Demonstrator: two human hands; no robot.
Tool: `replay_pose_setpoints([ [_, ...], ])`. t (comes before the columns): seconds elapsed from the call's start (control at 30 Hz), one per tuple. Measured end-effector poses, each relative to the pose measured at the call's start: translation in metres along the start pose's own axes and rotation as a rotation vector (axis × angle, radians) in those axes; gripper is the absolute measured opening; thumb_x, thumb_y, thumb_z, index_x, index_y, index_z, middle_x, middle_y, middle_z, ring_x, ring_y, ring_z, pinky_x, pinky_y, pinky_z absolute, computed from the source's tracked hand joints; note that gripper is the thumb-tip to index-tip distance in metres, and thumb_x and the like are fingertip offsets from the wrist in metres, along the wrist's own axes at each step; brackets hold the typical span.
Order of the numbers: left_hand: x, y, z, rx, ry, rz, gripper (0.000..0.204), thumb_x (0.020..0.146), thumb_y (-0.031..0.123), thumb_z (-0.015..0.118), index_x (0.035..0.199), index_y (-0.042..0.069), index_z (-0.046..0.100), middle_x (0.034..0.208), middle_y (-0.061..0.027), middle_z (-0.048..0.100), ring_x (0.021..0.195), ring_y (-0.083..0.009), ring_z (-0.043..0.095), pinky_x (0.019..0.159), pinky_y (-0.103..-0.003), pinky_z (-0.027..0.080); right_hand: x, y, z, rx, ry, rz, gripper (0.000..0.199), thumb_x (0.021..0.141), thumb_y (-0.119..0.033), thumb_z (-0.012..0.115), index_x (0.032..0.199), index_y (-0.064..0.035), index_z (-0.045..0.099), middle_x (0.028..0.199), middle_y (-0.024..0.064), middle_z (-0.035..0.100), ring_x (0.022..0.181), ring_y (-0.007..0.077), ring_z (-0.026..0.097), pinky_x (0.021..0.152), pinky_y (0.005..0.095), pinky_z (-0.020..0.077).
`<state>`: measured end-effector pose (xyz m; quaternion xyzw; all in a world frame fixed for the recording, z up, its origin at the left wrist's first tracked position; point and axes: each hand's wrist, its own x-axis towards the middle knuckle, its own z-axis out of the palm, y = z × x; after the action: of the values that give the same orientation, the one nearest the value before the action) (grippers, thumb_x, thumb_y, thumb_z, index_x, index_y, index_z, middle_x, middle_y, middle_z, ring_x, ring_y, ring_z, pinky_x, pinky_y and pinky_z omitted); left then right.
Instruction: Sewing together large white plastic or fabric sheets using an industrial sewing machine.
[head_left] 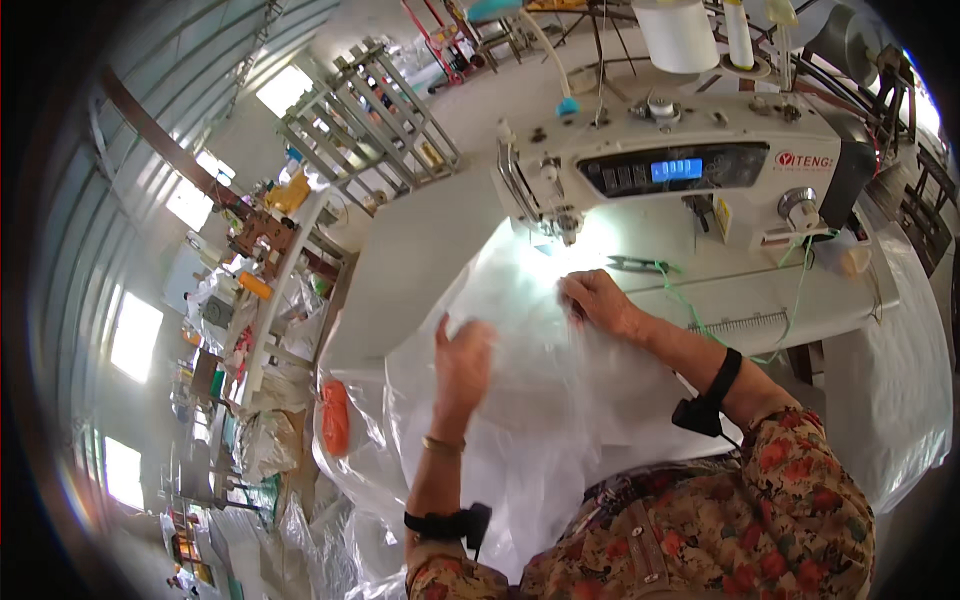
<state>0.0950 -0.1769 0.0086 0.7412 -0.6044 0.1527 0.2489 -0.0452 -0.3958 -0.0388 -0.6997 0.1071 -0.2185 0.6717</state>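
A large sheet of translucent white plastic film (520,400) covers the front of the sewing table and hangs over my lap. My right hand (605,303) is closed on the film just in front of the needle area, its fingers curled down. To its left, my left hand (465,365) is raised over the film, thumb apart from the fingers, which are smeared by motion. Beyond both hands stands a white sewing machine (660,160) with a lit display; its lamp glares over the needle, hiding detail there. Small dark thread snips (637,265) lie right of my right hand.
Green thread (690,310) trails over the table beside a ruler strip (740,322). An orange bundle (334,418) lies at the left table edge. A white thread cone (677,35) stands behind the machine. Further left are a cluttered bench (265,345) and a metal rack (370,125).
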Motion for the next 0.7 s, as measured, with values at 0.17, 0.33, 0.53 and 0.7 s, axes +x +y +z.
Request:
replay_pose_setpoints([
  [0.17, 0.040, -0.039, -0.018, -0.614, 0.164, -0.373, 0.018, 0.101, 0.016, 0.054, 0.093, 0.000, 0.059, 0.066, -0.0006, 0.054, 0.055, -0.0088, 0.052, 0.053, -0.024, 0.045, -0.003, -0.002, 0.005, -0.029, -0.027, -0.037, 0.042, 0.103, -0.028, 0.049, 0.072, -0.0009, 0.056, 0.061, 0.0000, 0.053, 0.052, 0.0070, 0.046, 0.052, 0.0265, 0.0412],
  [0.33, 0.062, -0.045, -0.033, -0.684, 0.135, -0.648, 0.030, 0.098, 0.021, 0.061, 0.074, 0.004, 0.054, 0.058, 0.0023, 0.043, 0.047, -0.0073, 0.039, 0.048, -0.025, 0.043, -0.023, -0.035, -0.006, -0.290, -0.221, 0.092, 0.041, 0.100, -0.026, 0.050, 0.069, -0.0006, 0.057, 0.057, 0.0033, 0.056, 0.053, 0.0117, 0.055, 0.055, 0.0277, 0.0468],
  [0.53, 0.067, -0.052, -0.010, -0.673, 0.061, -0.749, 0.041, 0.096, 0.024, 0.065, 0.065, 0.006, 0.046, 0.057, 0.0028, 0.041, 0.047, -0.0069, 0.039, 0.045, -0.025, 0.042, -0.046, -0.082, -0.022, -0.994, -0.327, -0.061, 0.036, 0.097, -0.031, 0.055, 0.076, -0.0032, 0.065, 0.064, 0.0105, 0.065, 0.064, 0.0280, 0.066, 0.067, 0.0406, 0.0520],
  [0.7, 0.076, -0.047, 0.008, -0.653, 0.033, -0.679, 0.041, 0.094, 0.025, 0.067, 0.064, 0.004, 0.049, 0.057, 0.0019, 0.044, 0.048, -0.0066, 0.042, 0.042, -0.026, 0.039, -0.039, -0.079, 0.022, -1.017, -0.032, -0.660, 0.023, 0.088, -0.025, 0.067, 0.105, -0.0106, 0.069, 0.124, 0.0152, 0.059, 0.113, 0.0291, 0.059, 0.090, 0.0411, 0.0499],
])
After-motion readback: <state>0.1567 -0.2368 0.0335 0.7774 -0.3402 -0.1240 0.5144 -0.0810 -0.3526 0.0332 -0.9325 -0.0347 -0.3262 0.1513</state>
